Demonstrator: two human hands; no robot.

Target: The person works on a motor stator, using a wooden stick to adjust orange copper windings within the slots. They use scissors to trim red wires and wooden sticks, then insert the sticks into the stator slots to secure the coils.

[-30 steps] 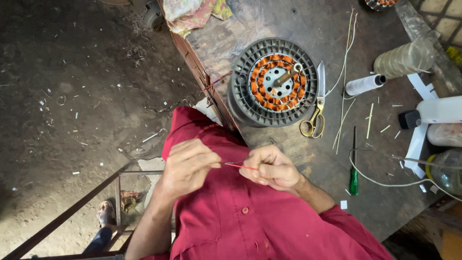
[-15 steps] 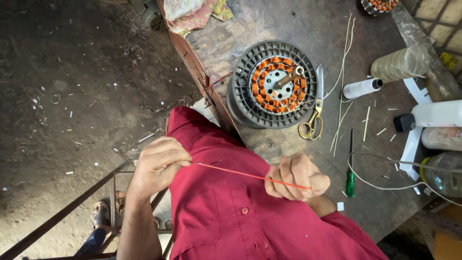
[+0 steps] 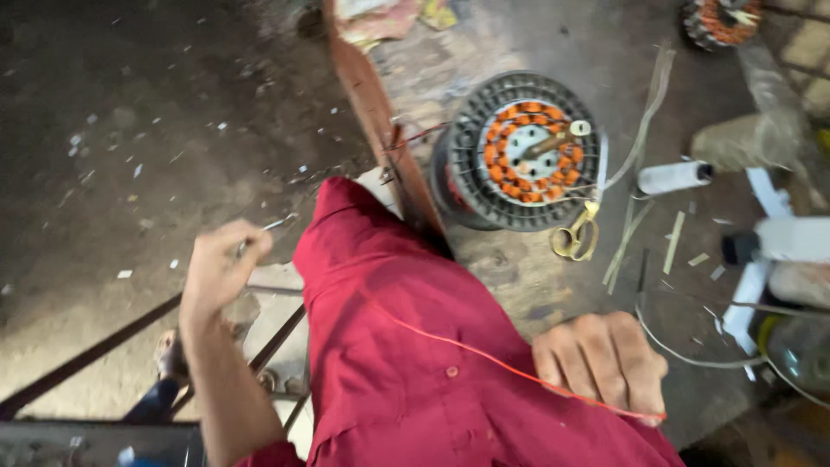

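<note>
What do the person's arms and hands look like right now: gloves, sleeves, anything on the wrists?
Both hands are bare, no gloves: the left hand and the right hand. The left forearm is uncovered along its whole visible length, with no watch or band showing. The person wears a dark red buttoned shirt. The right wrist is hidden behind the hand, so nothing can be told there.

Floor (image 3: 130,130): dark, dusty, littered with pale scraps. Table (image 3: 510,268): worn, stained top, rusty edge. Metal bars (image 3: 86,355) lower left. Dim daylight.

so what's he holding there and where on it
A thin red thread: right hand pinches one end, left hand pulls the other out to the side.
</note>
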